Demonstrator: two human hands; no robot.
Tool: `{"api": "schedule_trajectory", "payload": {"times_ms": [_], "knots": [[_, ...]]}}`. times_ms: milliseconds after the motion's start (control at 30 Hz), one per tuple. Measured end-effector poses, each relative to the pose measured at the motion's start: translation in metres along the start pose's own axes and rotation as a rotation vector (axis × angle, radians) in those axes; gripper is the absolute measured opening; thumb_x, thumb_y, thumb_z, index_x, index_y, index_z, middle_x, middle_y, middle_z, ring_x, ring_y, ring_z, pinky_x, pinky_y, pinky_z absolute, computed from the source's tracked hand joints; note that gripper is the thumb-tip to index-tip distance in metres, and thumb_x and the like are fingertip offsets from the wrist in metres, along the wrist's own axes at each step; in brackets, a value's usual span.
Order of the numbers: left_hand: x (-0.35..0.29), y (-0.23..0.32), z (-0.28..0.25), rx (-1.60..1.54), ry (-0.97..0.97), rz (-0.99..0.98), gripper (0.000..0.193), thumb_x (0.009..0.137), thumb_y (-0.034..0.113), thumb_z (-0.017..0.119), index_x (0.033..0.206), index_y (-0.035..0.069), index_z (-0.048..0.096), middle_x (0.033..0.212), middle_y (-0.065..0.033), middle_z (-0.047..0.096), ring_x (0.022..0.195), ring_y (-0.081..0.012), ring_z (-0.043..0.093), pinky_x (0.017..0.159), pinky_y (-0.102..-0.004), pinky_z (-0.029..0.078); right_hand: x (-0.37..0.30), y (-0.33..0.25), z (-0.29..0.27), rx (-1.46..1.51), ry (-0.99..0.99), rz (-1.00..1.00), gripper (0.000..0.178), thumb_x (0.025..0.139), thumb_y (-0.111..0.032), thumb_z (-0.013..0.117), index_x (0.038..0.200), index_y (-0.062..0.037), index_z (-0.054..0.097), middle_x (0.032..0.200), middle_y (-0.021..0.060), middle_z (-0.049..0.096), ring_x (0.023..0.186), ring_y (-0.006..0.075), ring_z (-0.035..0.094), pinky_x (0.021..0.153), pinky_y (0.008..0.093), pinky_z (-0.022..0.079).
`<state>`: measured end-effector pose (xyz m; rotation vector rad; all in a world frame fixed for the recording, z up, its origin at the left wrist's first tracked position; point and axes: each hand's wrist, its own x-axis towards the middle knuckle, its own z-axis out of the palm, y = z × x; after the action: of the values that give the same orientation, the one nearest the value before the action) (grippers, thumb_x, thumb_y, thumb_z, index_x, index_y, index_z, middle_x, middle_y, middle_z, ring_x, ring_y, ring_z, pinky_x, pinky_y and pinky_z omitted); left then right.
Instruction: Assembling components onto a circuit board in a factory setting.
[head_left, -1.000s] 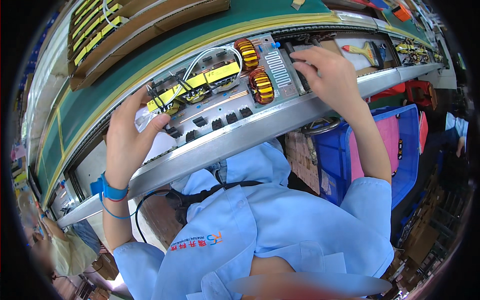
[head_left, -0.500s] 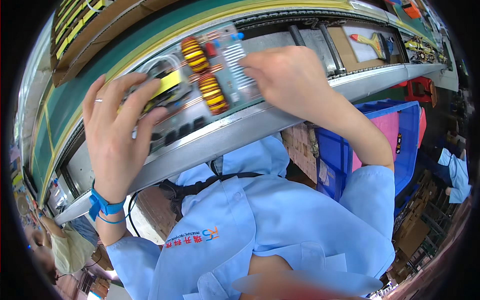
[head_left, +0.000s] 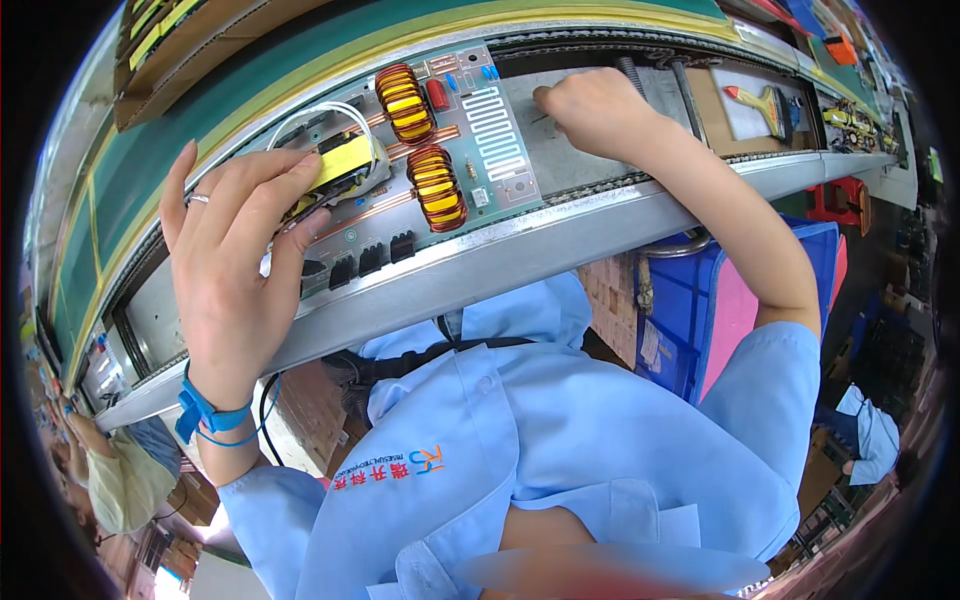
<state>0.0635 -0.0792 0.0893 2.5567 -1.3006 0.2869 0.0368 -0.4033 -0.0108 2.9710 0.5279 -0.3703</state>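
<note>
My left hand (head_left: 235, 240), with a ring and a blue wrist strap, grips a transformer (head_left: 343, 167) wrapped in yellow tape, with white wires looped above it. The transformer is at the left part of a circuit board (head_left: 515, 175) lying along the metal rails; whether it sits fully on the board is hidden by the fingers. Two copper-wound ring coils (head_left: 437, 190) stand on the board's middle, and several black parts (head_left: 372, 260) line its near edge. Beyond the board's right end, my right hand (head_left: 605, 115) is closed over the track; its fingertips show too little to tell what they hold.
A metal rail (head_left: 480, 232) runs along the near side. Two rods (head_left: 688, 105) cross the track to the right, before a brush (head_left: 770, 110). A cardboard box (head_left: 190, 80) stands far left, a blue bin (head_left: 675, 310) below right. Other people (head_left: 130, 480) are at both sides.
My right hand has moved off the board's right end and away to the right, uncovering the white zigzag pattern there. My left hand stays on the transformer.
</note>
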Motion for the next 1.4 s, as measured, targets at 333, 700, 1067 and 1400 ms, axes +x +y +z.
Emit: {"api": "schedule_trajectory", "payload": {"times_ms": [333, 700, 1067, 1400], "knots": [[-0.011, -0.002, -0.011, -0.033, 0.095, -0.018, 0.031, 0.074, 0.008, 0.072, 0.104, 0.012, 0.067, 0.109, -0.0035, 0.065, 0.109, -0.0248, 0.059, 0.110, -0.0477, 0.023, -0.023, 0.007, -0.034, 0.119, 0.368, -0.063, 0.011, 0.084, -0.005, 0.053, 0.095, -0.0031, 0.051, 0.084, 0.0159, 0.063, 0.077, 0.0332, 0.064, 0.062, 0.0418, 0.048], [0.011, 0.028, -0.010, -0.837, -0.077, -0.021, 0.020, 0.080, 0.012, 0.069, 0.096, 0.000, 0.068, 0.091, -0.0088, 0.067, 0.089, -0.0210, 0.063, 0.092, -0.0379, 0.042, -0.062, -0.070, -0.128, 0.511, 0.565, -0.315, 0.008, 0.082, 0.004, 0.056, 0.089, 0.0040, 0.053, 0.073, 0.0131, 0.054, 0.065, 0.0288, 0.055, 0.055, 0.0327, 0.044], [0.011, 0.035, -0.011, -1.497, -0.342, -0.393, 0.023, 0.080, 0.013, 0.076, 0.095, -0.003, 0.066, 0.091, -0.0069, 0.065, 0.086, -0.0146, 0.059, 0.082, -0.0297, 0.046, -0.068, -0.088, -0.131, 0.069, 0.828, -0.420, 0.035, 0.056, -0.005, 0.066, 0.090, 0.0005, 0.058, 0.075, 0.0137, 0.059, 0.058, 0.0260, 0.057, 0.046, 0.0302, 0.045], [0.014, 0.033, -0.007, -1.502, -0.348, -0.350, 0.017, 0.081, 0.009, 0.074, 0.090, -0.002, 0.065, 0.089, -0.0064, 0.063, 0.085, -0.0146, 0.058, 0.082, -0.0282, 0.044, -0.059, -0.084, -0.126, 0.066, 0.886, -0.451, 0.037, 0.054, -0.007, 0.066, 0.089, -0.0020, 0.060, 0.076, 0.0122, 0.060, 0.057, 0.0242, 0.056, 0.046, 0.0303, 0.044]]}}
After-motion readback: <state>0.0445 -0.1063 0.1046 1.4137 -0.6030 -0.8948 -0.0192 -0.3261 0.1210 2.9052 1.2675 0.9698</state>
